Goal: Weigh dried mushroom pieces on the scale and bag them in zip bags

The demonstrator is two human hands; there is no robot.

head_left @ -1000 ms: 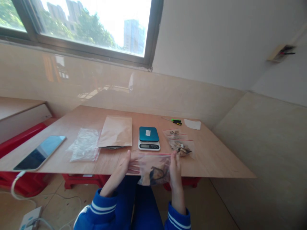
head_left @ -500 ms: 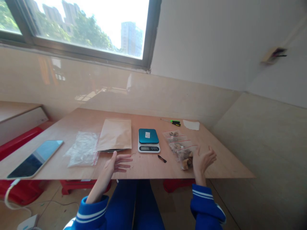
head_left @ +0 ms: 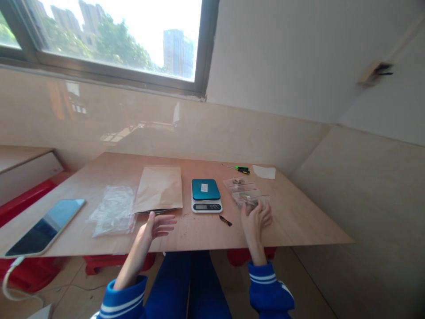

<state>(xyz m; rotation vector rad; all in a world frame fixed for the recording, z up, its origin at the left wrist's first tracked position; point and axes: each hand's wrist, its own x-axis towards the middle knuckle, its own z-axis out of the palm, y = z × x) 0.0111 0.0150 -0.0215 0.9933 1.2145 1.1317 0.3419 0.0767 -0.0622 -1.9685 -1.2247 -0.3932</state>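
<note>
My left hand (head_left: 156, 227) hangs over the front of the table, fingers spread and holding nothing, just below the open mouth of a brown paper pouch (head_left: 160, 188). My right hand (head_left: 255, 219) lies over the nearest of several small clear bags with brown pieces (head_left: 244, 196), its fingers curved down and partly hiding that bag; whether they grip it cannot be made out. Between the hands stands a white kitchen scale (head_left: 207, 207) with a blue-green top (head_left: 205, 189). A small dark tool (head_left: 226, 220) rests in front of the scale.
Clear plastic bags (head_left: 114, 208) and a phone (head_left: 46, 227) with a white cable lie at the left. Screwdrivers (head_left: 241, 169) and a white paper piece (head_left: 264, 172) are at the back right. Red stools (head_left: 116, 262) stand under the table's front edge.
My right hand has moved left, from beside the small bags onto the nearest one. My left hand is still spread near the pouch. The view has shifted slightly.
</note>
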